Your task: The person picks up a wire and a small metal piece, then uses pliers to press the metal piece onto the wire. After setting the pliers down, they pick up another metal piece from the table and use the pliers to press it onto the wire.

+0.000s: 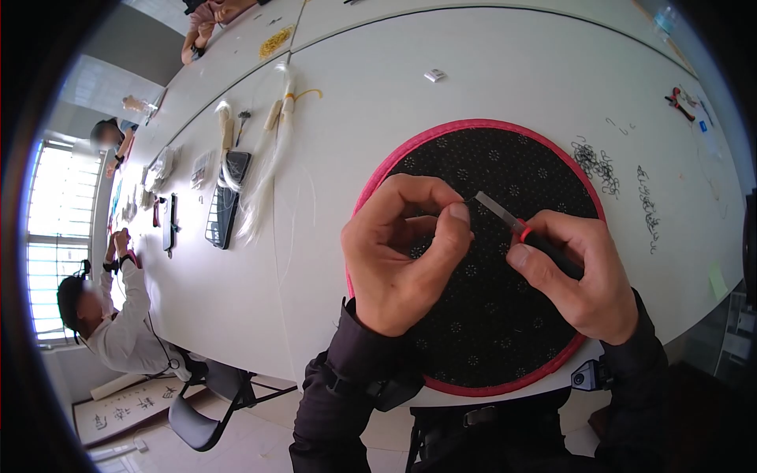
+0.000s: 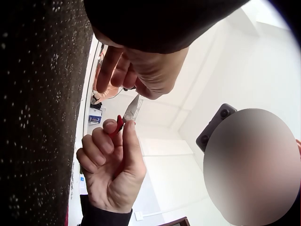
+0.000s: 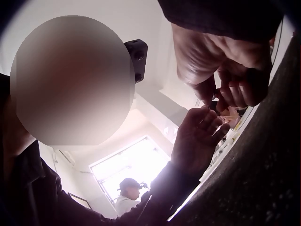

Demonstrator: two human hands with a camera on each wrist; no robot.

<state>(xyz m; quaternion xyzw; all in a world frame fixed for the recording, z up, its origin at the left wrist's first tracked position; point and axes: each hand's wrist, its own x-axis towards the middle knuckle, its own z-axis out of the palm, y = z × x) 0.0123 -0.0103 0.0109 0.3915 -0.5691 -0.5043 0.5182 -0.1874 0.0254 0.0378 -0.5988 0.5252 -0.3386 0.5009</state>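
My left hand pinches a tiny dark thing between thumb and forefinger above the round black mat; its shape is too small to tell. From the right, my right hand grips a small tool with flat metal jaws and a red and black handle. The tool's metal end points at the left fingertips, a little apart from them in the head view. In the left wrist view the left hand is above the tool's metal part, held by the right hand. The right wrist view shows both hands close together.
Small dark curved pieces lie in piles right of the mat. Red-handled pliers lie at the far right. Pale fibre bundles and a phone are on the left. A seated person is at the table's left side.
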